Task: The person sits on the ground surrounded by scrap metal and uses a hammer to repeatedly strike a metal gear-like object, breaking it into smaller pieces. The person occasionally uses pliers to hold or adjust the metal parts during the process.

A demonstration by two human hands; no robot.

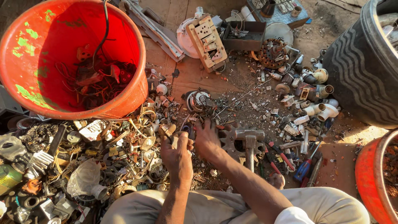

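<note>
My hands work scrap beside the big orange plastic tub (124,95).
Left hand (177,154) fingers pinch a small dark metal part (187,129); right hand (207,141) fingers press on it.

Your one head camera looks steeply down from close above your knees onto the scrap-strewn ground (199,76), facing forward toward the red tub (62,41).

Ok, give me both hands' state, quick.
Left hand: closed on a small scrap part.
Right hand: fingers on the same part; grip cannot be told.
</note>
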